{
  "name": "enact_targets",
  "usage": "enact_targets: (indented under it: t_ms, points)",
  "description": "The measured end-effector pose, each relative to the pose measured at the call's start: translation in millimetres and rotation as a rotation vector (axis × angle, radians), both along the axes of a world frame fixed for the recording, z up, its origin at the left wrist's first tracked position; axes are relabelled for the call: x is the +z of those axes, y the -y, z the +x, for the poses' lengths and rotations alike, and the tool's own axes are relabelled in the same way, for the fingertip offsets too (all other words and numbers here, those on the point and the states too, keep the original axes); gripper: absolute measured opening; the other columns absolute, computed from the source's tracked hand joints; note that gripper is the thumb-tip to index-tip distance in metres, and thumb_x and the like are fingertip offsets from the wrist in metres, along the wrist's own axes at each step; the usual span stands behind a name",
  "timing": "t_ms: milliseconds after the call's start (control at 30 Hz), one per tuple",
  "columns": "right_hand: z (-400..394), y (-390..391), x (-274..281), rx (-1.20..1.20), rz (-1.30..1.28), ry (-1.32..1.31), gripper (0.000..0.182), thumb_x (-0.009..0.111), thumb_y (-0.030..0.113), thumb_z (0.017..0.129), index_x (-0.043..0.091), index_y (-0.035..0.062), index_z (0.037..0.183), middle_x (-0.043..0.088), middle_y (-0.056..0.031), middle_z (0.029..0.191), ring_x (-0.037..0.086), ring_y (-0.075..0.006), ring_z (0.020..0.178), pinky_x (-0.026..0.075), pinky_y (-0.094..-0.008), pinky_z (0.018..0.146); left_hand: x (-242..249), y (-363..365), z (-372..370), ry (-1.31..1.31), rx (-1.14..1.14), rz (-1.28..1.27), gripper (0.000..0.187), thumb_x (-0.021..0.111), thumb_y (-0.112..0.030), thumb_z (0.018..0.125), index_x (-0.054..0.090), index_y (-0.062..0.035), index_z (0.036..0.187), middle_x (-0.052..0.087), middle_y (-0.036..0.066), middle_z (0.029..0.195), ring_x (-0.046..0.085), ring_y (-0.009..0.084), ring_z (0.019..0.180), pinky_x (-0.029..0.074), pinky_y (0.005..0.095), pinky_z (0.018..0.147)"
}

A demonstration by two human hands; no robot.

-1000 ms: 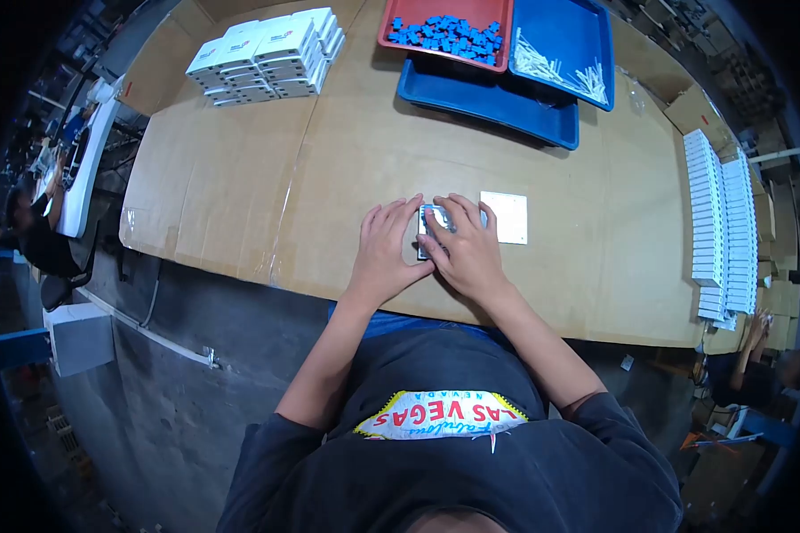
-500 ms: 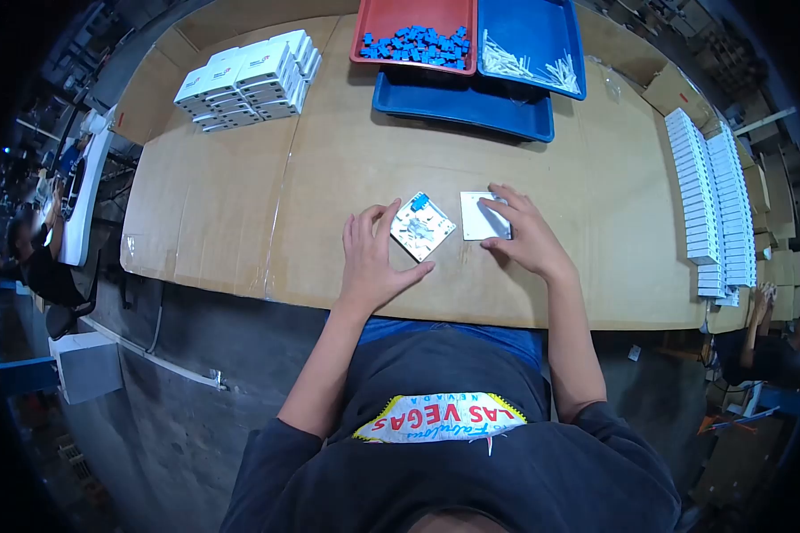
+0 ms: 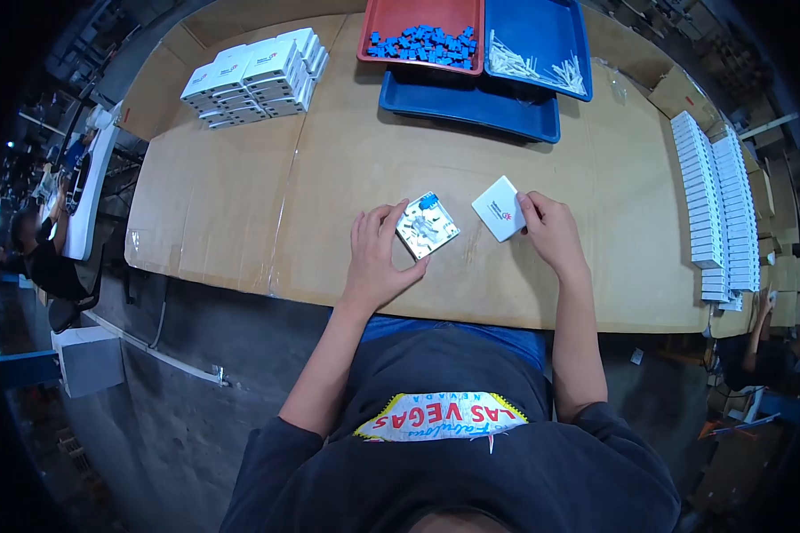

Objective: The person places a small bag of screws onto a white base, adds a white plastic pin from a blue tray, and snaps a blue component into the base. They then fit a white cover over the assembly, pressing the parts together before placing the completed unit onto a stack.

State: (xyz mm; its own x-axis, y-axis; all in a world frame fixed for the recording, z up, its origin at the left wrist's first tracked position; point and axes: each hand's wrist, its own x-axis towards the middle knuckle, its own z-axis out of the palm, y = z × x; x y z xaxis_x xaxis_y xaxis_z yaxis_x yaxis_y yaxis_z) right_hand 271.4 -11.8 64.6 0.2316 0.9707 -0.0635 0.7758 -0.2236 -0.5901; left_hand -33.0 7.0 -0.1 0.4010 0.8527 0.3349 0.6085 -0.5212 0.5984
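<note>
My left hand [image 3: 380, 249] closes around the near-left edges of a white square housing [image 3: 427, 227], fingertips at its left side and thumb at its near corner. The housing's inside faces up, with a blue terminal block [image 3: 429, 202] at its far corner and small grey and white parts within. To the right, my right hand [image 3: 549, 233] pinches the right edge of a white square cover [image 3: 498, 210] between thumb and fingers. The cover is tilted, and its printed face with a small red logo shows. Housing and cover are apart.
A red tray [image 3: 422, 19] holds many blue terminal blocks. Beside it, a blue tray [image 3: 533, 40] holds white stick-like pieces, above another blue tray [image 3: 467, 111]. Stacked white boxes [image 3: 253, 75] stand far left; rows of white units [image 3: 716, 204] line the right. People sit at both sides.
My right hand has taken hold of the cover, which lay flat, and turned it so the printed face shows. My left hand has tightened on the housing and shifted slightly.
</note>
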Motion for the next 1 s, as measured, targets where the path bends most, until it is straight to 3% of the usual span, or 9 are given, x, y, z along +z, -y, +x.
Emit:
enact_targets:
  t_ms: [233,367,567,667,700,800,833,933,1000]
  points:
    - [-5,2,-46,-0.097,0.251,-0.046,0.033,0.066,0.030,0.099,0.072,0.0023,0.115,0.067,-0.0172,0.124,0.065,-0.0348,0.112,0.053,-0.0436,0.092,2,1,-4,0.321,-0.013,-0.131,0.090,0.083,-0.016,0.073,0.043,-0.0038,0.153,0.049,0.020,0.140,0.050,0.0362,0.134,0.039,0.0453,0.117]
    - [-38,14,-49,-0.035,0.273,0.183,0.059,0.083,0.037,0.084,0.067,0.0040,0.130,0.060,-0.0194,0.137,0.059,-0.0395,0.124,0.050,-0.0481,0.103,-4,0,-9,0.436,0.003,-0.122,0.093,0.079,-0.014,0.079,0.033,0.0019,0.158,0.045,0.019,0.145,0.049,0.0298,0.138,0.039,0.0442,0.119]
    - [-35,13,-51,0.095,0.368,0.114,0.062,0.087,0.028,0.081,0.065,0.0041,0.133,0.060,-0.0201,0.138,0.059,-0.0385,0.126,0.049,-0.0468,0.106,12,5,6,0.934,-0.020,-0.342,0.093,0.077,-0.021,0.087,0.025,-0.0017,0.162,0.048,0.023,0.149,0.052,0.0294,0.136,0.038,0.0439,0.120]
    - [-43,15,-26,0.181,0.470,-0.194,0.061,0.087,0.024,0.081,0.065,0.0026,0.134,0.062,-0.0194,0.137,0.059,-0.0358,0.128,0.047,-0.0419,0.108,27,12,12,1.327,-0.016,-0.689,0.078,0.067,-0.025,0.096,0.030,-0.0013,0.160,0.051,0.021,0.149,0.051,0.0280,0.139,0.039,0.0440,0.118]
    - [-47,19,-18,0.163,0.395,-0.369,0.063,0.078,0.020,0.088,0.058,0.0043,0.145,0.063,-0.0178,0.139,0.059,-0.0311,0.131,0.045,-0.0381,0.111,30,15,14,1.426,0.005,-0.836,0.068,0.052,-0.042,0.106,0.036,-0.0009,0.157,0.055,0.022,0.147,0.052,0.0288,0.139,0.043,0.0439,0.115]
    - [-47,19,-9,0.131,0.159,-1.117,0.068,0.066,0.021,0.095,0.045,0.0082,0.158,0.061,-0.0173,0.144,0.059,-0.0283,0.132,0.044,-0.0374,0.111,41,14,16,1.652,-0.016,-1.162,0.069,0.040,-0.054,0.108,0.042,-0.0006,0.152,0.057,0.022,0.145,0.056,0.0308,0.135,0.047,0.0434,0.111]
    - [-52,18,1,0.167,0.120,-1.252,0.071,0.050,0.028,0.100,0.031,0.0084,0.165,0.059,-0.0186,0.146,0.057,-0.0288,0.135,0.044,-0.0389,0.113,35,13,15,1.630,-0.051,-1.272,0.073,0.035,-0.059,0.107,0.047,-0.0003,0.148,0.059,0.022,0.142,0.060,0.0324,0.129,0.050,0.0452,0.108]
    - [-59,16,7,0.138,0.018,-1.643,0.070,0.040,0.035,0.102,0.029,0.0057,0.165,0.059,-0.0204,0.145,0.057,-0.0312,0.136,0.045,-0.0423,0.115,38,17,19,1.623,-0.140,-1.431,0.074,0.034,-0.061,0.107,0.048,-0.0002,0.147,0.061,0.023,0.140,0.064,0.0338,0.123,0.052,0.0473,0.106]
    - [-61,12,7,0.198,0.018,-1.651,0.067,0.031,0.040,0.106,0.032,0.0042,0.162,0.059,-0.0206,0.144,0.059,-0.0320,0.134,0.046,-0.0457,0.114,46,21,22,1.581,-0.121,-1.489,0.078,0.030,-0.062,0.107,0.047,0.0005,0.151,0.059,0.023,0.143,0.063,0.0352,0.124,0.053,0.0497,0.105]
